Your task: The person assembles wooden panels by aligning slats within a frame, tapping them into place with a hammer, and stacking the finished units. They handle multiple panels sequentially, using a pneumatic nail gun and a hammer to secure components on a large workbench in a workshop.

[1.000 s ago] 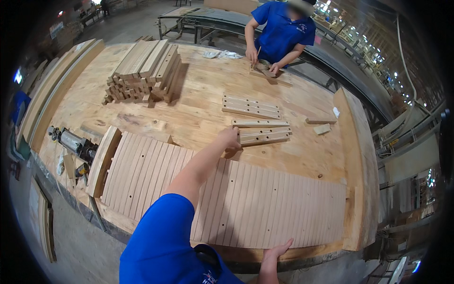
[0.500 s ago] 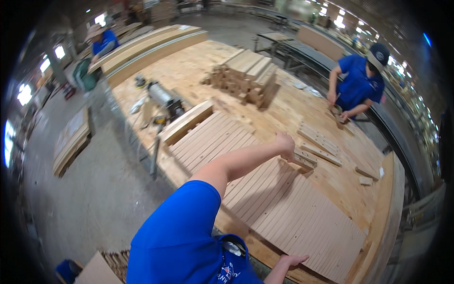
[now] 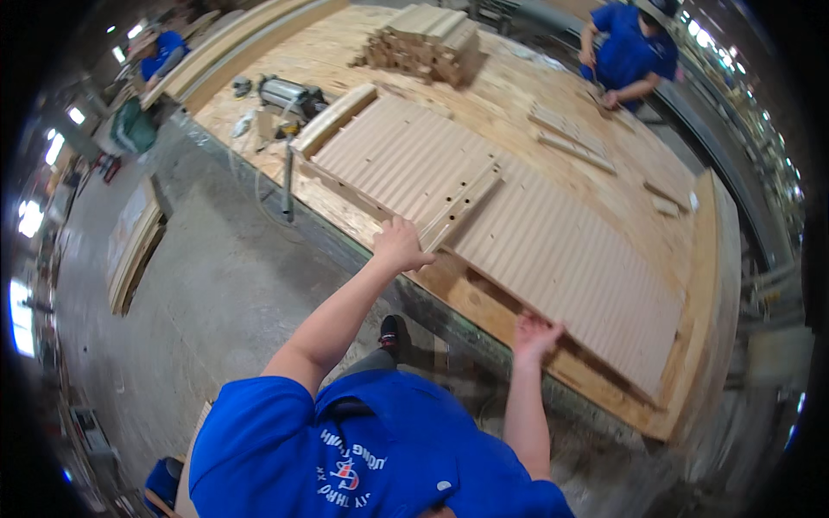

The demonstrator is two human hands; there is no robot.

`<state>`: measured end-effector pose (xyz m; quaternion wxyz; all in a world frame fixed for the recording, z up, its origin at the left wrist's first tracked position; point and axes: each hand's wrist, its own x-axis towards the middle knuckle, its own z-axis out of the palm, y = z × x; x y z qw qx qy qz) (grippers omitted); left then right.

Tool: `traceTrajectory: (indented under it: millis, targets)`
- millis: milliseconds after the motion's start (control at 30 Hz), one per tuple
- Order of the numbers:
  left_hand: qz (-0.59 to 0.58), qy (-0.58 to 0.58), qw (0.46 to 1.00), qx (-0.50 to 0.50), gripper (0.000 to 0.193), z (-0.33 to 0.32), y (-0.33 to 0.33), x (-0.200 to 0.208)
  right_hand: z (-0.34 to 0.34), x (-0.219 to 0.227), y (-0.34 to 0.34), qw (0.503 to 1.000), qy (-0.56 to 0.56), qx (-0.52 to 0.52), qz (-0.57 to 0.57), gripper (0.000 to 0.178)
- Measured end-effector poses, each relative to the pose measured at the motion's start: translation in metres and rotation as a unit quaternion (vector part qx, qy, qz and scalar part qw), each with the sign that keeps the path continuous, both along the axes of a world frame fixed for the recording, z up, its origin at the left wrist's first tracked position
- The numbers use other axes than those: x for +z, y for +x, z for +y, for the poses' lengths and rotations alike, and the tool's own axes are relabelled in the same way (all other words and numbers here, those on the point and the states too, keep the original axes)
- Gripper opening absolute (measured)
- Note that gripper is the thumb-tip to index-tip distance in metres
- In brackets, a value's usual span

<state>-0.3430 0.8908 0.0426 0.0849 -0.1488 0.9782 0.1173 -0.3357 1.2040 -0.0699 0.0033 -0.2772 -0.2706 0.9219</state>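
left hand [image 3: 400, 244]: grip closed on the near end of a drilled wooden slat [image 3: 459, 205], which lay diagonally across the grooved panel [image 3: 518, 220]. right hand [image 3: 535, 334]: fingers spread flat against the panel's near edge, holding nothing. panel lay flat on the plywood counter [image 3: 484, 298]. also on counter: stack of wooden slats [image 3: 427, 41], power tool [image 3: 289, 93]. co-worker in blue [image 3: 630, 52] at far side.
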Motion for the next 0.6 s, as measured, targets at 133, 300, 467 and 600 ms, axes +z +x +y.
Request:
traceTrajectory:
  millis: [133,300,467,600]
  targets:
    - [0.059,0.117,0.991,0.023,0.080,0.001,0.030,-0.042,-0.086,0.010,0.056,0.947,0.001,0.305,-0.102,0.060]
    - [-0.013,0.478,0.874,0.088,0.060,-0.041,0.032,-0.074,-0.163,0.033,0.057,0.906,-0.084,0.414,-0.031,0.060]
    - [-0.125,0.697,0.674,0.213,0.057,-0.065,0.045,-0.094,-0.190,0.029,0.031,0.934,-0.157,0.320,-0.004,0.045]
    - [-0.128,0.730,0.629,0.233,0.051,-0.070,0.048,-0.104,-0.170,0.017,0.039,0.952,-0.237,0.194,-0.031,0.035]
